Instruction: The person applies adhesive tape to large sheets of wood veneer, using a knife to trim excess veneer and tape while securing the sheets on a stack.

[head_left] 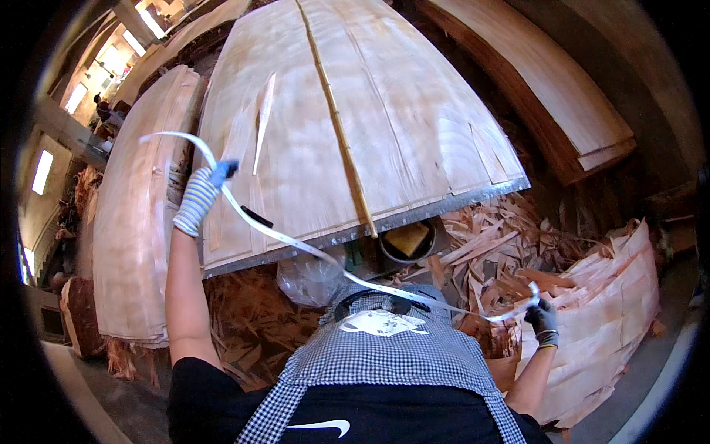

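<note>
Both grips pinch 1 white strap point(296, 243), left hand point(198, 198) raised over the worktop point(414, 211), right hand point(543, 320) low beside veneer scraps point(488, 244).

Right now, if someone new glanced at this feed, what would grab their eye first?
First the long white strip stretched slantwise across the middle, held up by the left hand in a striped glove and low by the right hand in a dark glove. Behind it, the big stack of pale veneer sheets fills the upper centre. Reddish wood scraps pile up below its right edge.
</note>
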`<state>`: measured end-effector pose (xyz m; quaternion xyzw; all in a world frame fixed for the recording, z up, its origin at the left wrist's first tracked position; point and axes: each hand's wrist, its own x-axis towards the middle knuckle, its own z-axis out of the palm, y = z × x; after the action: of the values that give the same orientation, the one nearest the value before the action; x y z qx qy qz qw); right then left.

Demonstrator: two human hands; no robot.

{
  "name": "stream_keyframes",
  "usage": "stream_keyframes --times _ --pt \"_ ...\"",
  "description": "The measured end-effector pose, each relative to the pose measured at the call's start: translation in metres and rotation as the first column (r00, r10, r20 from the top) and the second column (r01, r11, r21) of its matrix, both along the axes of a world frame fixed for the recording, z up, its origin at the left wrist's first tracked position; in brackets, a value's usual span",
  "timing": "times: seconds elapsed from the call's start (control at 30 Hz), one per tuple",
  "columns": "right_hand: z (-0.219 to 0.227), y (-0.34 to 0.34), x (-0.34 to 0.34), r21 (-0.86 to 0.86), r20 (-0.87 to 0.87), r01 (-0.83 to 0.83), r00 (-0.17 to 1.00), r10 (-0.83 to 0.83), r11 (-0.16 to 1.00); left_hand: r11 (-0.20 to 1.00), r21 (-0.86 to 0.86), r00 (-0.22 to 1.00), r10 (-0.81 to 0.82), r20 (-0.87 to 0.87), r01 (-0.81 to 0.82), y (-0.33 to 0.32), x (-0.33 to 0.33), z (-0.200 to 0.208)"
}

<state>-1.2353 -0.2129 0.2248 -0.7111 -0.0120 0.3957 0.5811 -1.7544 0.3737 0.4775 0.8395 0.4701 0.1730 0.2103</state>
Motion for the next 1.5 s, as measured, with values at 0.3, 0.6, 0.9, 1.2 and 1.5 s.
stream_keyframes --times 0.3,0.6,0.9,1.2,1.5 --pt "0.029 -0.028 0.035 0.432 -0.220 0.165 0.973 -0.074 0.886 0.955 0.196 0.816 0.292 -0.499 -0.222 -0.004 -0.111 -0.068" --pt "0.147 0.093 0.050 0.193 -0.039 -0.575 0.805 0.592 0.795 0.753 0.336 0.616 0.656 -0.436 -0.565 -0.013 -0.296 -0.128" --pt "0.152 0.176 0.067 -0.563 0.422 -0.582 0.407 0.810 0.586 0.305 -0.510 0.297 0.950 0.099 -0.804 -0.057 -0.402 -0.138" --pt "-0.028 0.072 0.188 -0.997 -0.069 0.018 0.144 0.987 -0.072 0.803 -0.566 0.407 0.588 0.699 -0.187 -0.070 -0.211 -0.134" --pt "0.063 0.274 -0.075 -0.322 0.741 -0.829 0.081 0.667 0.458 0.634 -0.618 0.664 0.211 0.717 0.465 -0.182 0.113 -0.065"
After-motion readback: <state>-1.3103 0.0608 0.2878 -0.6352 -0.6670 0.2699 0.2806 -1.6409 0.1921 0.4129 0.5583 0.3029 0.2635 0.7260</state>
